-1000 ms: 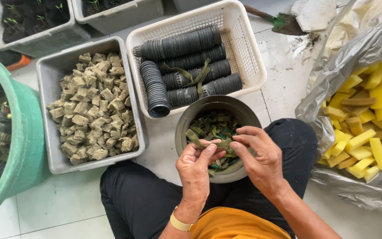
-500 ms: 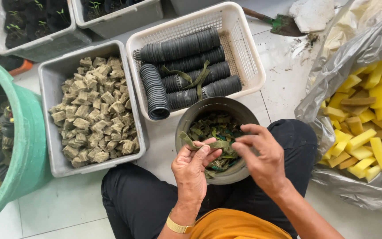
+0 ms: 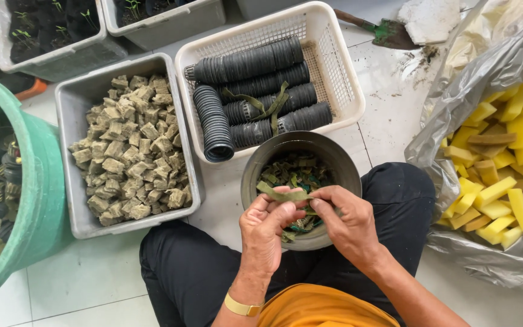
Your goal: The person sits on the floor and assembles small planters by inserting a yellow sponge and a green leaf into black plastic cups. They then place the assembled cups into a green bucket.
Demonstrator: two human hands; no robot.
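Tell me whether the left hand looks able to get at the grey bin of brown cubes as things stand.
Probably yes: the left hand pinches a green strip over the bowl, and the open-topped grey bin sits just to its left with nothing between.

Your pale tiled floor [image 3: 68, 278] carries a grey plastic tub of brownish cubes [image 3: 129, 145]; beside it a white mesh basket of black pot stacks [image 3: 267, 79]; left, a green plastic bucket [image 3: 28, 200]; right, a clear plastic bag of yellow sponge blocks [image 3: 497, 181].

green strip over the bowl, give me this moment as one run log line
left hand: pinching green strip | right hand: on same strip | where: above grey bowl of scraps | nearby: white basket of black net pots
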